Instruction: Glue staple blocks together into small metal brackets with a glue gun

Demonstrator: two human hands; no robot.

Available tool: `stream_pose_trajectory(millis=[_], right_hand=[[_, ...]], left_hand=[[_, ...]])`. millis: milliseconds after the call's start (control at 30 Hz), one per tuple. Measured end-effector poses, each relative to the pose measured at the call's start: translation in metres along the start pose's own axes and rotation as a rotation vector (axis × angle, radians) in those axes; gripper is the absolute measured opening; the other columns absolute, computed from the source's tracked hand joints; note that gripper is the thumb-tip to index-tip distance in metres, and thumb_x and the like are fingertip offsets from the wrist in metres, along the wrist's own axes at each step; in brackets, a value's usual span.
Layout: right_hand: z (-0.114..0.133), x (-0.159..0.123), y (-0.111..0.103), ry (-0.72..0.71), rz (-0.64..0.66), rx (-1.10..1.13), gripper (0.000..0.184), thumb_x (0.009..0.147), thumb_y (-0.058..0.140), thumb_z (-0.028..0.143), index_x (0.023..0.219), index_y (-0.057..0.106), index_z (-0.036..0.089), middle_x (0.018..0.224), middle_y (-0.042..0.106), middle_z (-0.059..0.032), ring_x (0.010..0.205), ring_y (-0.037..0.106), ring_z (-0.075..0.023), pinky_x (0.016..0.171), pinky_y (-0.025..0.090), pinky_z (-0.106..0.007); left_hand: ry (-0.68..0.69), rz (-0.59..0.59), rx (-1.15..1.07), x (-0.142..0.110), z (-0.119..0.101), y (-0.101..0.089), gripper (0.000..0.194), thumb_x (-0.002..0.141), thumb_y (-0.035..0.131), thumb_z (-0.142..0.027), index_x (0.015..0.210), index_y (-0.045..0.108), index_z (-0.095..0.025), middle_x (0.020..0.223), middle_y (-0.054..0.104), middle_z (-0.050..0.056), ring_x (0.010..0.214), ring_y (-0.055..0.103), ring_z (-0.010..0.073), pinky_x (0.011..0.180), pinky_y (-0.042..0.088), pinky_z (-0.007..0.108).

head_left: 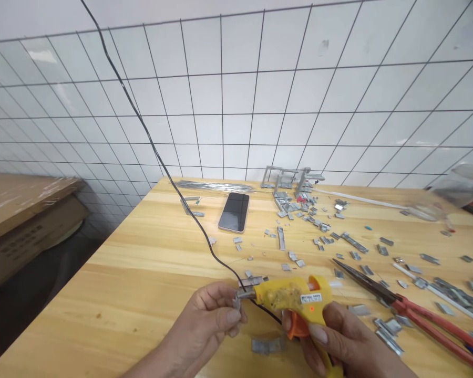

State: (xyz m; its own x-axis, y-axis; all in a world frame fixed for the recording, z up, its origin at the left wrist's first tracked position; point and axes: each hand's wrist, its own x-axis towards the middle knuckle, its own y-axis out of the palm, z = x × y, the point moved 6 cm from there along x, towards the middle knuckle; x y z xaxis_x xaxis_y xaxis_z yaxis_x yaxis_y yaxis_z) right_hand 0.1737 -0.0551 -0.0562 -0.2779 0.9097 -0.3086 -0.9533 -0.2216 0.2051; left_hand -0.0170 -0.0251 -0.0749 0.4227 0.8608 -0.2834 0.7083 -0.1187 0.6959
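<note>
My right hand (339, 336) is wrapped around the handle of a yellow glue gun (287, 295) with an orange trigger (298, 324). A clear glue stick pokes out of the gun's rear. My left hand (211, 320) pinches a small grey metal piece (237, 303) between thumb and fingers, right at the gun's nozzle (246, 292). Whether nozzle and piece touch, I cannot tell. A flat grey metal strip (268, 345) lies on the table just below the gun. Behind the nozzle lies another grey piece (256, 280).
Red-handled long-nose pliers (398, 302) lie at the right among several scattered metal pieces (355, 241). A phone (234, 212), thin rods (216, 186) and small upright metal frames (287, 178) are towards the tiled wall. A black cord (150, 139) hangs across the view and passes behind the gun.
</note>
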Motion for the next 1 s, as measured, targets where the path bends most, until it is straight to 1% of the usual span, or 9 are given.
stream_pose_trajectory(millis=[100,200,267,467,567,700,833,1000], right_hand=[[0.0,0.0,0.001,-0.012,0.007,-0.004,0.046,0.072,0.069,0.059,0.084,0.066,0.016,0.049,0.054,0.0024,0.047,0.039,-0.0097,0.05,0.022,-0.026],[0.0,0.0,0.0,0.013,-0.003,-0.019,0.048,0.071,0.069,0.061,0.084,0.067,0.015,0.05,0.054,0.002,0.046,0.037,-0.0093,0.049,0.022,-0.025],[0.001,0.0,0.001,0.013,-0.008,-0.024,0.048,0.07,0.07,0.061,0.087,0.068,0.016,0.05,0.054,0.0026,0.046,0.039,-0.0093,0.049,0.023,-0.024],[0.005,-0.001,0.003,0.009,0.029,-0.029,0.05,0.07,0.07,0.063,0.085,0.068,0.015,0.051,0.054,0.0027,0.047,0.043,-0.0095,0.048,0.027,-0.024],[0.005,-0.002,0.0,0.019,0.0,-0.043,0.051,0.068,0.072,0.063,0.088,0.069,0.017,0.051,0.054,0.0024,0.049,0.047,-0.012,0.051,0.031,-0.025],[0.008,-0.004,-0.002,-0.002,-0.036,-0.098,0.05,0.068,0.071,0.063,0.089,0.069,0.018,0.052,0.055,0.0013,0.053,0.052,-0.0154,0.058,0.04,-0.028],[0.012,-0.006,-0.001,-0.031,-0.043,-0.116,0.05,0.068,0.07,0.064,0.086,0.07,0.018,0.052,0.055,0.0011,0.054,0.052,-0.0164,0.061,0.043,-0.03],[0.014,-0.01,-0.002,-0.008,-0.078,-0.09,0.047,0.067,0.073,0.062,0.088,0.071,0.02,0.054,0.055,0.002,0.055,0.05,-0.0141,0.061,0.045,-0.028]], left_hand=[[0.036,-0.02,0.086,0.001,-0.002,-0.001,0.028,0.053,0.091,-0.021,0.078,0.077,-0.018,0.062,0.071,0.001,0.055,0.06,0.0073,0.051,0.041,0.014],[0.076,-0.042,0.212,-0.001,-0.006,0.0,0.028,0.054,0.091,-0.024,0.077,0.076,-0.016,0.062,0.069,0.001,0.054,0.056,0.007,0.051,0.042,0.015],[0.095,-0.051,0.266,-0.002,-0.009,0.0,0.026,0.056,0.09,-0.027,0.075,0.076,-0.016,0.062,0.069,0.001,0.054,0.055,0.0072,0.052,0.042,0.016],[0.123,-0.094,0.299,-0.002,-0.013,-0.001,0.024,0.056,0.088,-0.025,0.074,0.075,-0.017,0.064,0.07,0.001,0.057,0.057,0.009,0.054,0.044,0.017],[0.127,-0.116,0.307,-0.003,-0.015,0.0,0.022,0.056,0.088,-0.023,0.073,0.075,-0.018,0.066,0.071,0.002,0.059,0.058,0.0101,0.055,0.044,0.018],[0.153,-0.142,0.335,-0.005,-0.02,0.003,0.021,0.056,0.088,-0.021,0.071,0.074,-0.017,0.064,0.071,0.001,0.057,0.059,0.01,0.057,0.046,0.018],[0.189,-0.165,0.385,-0.006,-0.025,0.006,0.022,0.055,0.088,-0.02,0.069,0.072,-0.015,0.064,0.071,0.003,0.06,0.062,0.0136,0.059,0.049,0.022],[0.228,-0.133,0.415,-0.007,-0.028,0.011,0.021,0.057,0.088,-0.021,0.069,0.071,-0.016,0.065,0.072,0.003,0.064,0.065,0.0156,0.066,0.052,0.024]])
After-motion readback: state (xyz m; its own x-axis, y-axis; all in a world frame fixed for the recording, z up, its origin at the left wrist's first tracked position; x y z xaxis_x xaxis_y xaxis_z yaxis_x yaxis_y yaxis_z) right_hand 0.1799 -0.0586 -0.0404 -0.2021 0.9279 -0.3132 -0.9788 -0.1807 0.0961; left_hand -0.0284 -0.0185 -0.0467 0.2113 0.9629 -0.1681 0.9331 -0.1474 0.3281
